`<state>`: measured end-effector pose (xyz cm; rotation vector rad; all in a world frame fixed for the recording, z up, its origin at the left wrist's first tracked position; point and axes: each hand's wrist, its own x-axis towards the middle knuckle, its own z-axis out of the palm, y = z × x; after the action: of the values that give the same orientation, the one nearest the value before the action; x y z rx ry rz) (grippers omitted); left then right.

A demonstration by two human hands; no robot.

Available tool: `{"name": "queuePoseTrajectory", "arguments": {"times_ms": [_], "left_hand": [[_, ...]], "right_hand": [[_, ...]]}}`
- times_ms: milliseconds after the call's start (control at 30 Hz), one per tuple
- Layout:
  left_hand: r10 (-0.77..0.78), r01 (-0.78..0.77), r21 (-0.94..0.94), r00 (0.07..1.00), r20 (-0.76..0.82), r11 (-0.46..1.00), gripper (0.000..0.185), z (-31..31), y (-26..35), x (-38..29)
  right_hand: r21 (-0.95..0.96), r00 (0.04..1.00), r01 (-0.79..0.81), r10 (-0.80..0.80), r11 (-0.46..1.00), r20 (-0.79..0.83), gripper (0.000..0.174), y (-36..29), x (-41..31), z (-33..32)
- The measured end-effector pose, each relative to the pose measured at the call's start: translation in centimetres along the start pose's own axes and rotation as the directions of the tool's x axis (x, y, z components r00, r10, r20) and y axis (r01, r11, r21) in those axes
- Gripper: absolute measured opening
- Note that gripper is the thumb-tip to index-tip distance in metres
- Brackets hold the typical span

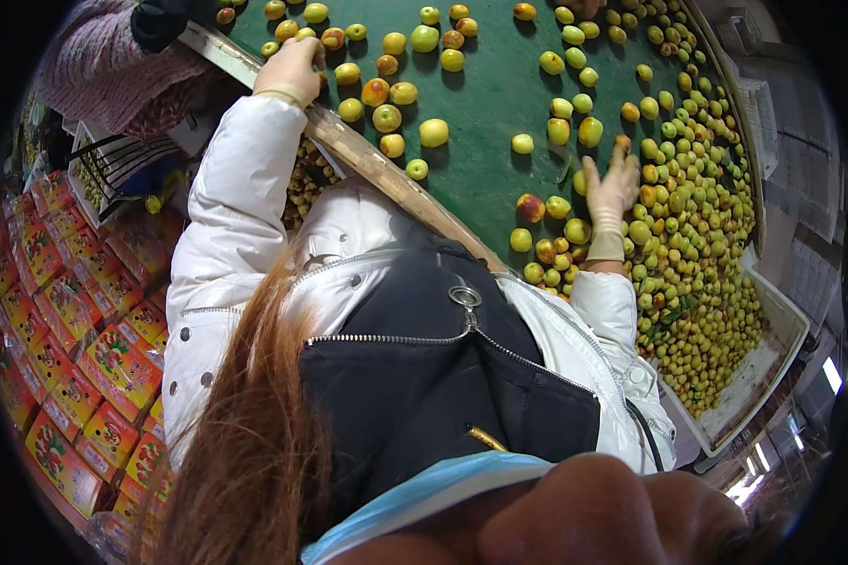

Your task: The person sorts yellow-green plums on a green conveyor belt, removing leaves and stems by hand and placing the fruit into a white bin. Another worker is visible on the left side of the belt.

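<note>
Green and reddish jujube-like fruits lie scattered over a green sorting table (477,92). My left hand (290,70), in a thin pale glove, is over the table's wooden edge (389,180), its fingers curled beside several fruits; whether they grip one is hidden. My right hand (611,187), gloved too, reaches over the table with its fingers spread, at the left border of a dense heap of fruits (699,212). A reddish fruit (622,143) is at its fingertips. A yellow-green fruit (579,182) lies beside its thumb.
A white bin (774,360) stands at the right, fruits spilling into it. Red and yellow printed boxes (113,367) are stacked at the left. Another person's knitted sleeve (113,63) is at the upper left. Below the wooden edge are more fruits (307,180). Part of another hand (583,6) shows at the top.
</note>
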<state>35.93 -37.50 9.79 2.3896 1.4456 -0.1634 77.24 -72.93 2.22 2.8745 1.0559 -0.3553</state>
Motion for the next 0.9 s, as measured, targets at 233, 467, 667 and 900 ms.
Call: {"name": "queuePoseTrajectory", "arguments": {"times_ms": [233,467,667,900], "left_hand": [[-0.302,0.302,-0.009,0.948,-0.104,0.953,0.022,-1.2,-7.2,-9.1],[0.062,-0.060,0.016,0.921,-0.384,0.998,0.026,0.3,-4.8,-10.8],[0.557,-0.571,-0.136,0.821,-0.130,0.810,0.057,3.1,10.2,-10.9],[0.761,-0.800,-0.078,0.530,0.373,0.595,0.049,8.3,16.4,-11.7]], "right_hand": [[0.637,0.775,0.581,-0.583,0.506,-0.243,0.063,-8.6,-3.1,-2.6],[0.462,0.937,0.345,-0.333,0.817,-0.110,0.069,0.3,0.7,-6.0],[-0.005,0.971,0.115,-0.112,0.993,0.209,0.097,4.3,-2.4,-4.7],[0.292,0.951,0.305,-0.306,0.906,-0.044,0.079,2.3,-3.8,-4.5]]}}
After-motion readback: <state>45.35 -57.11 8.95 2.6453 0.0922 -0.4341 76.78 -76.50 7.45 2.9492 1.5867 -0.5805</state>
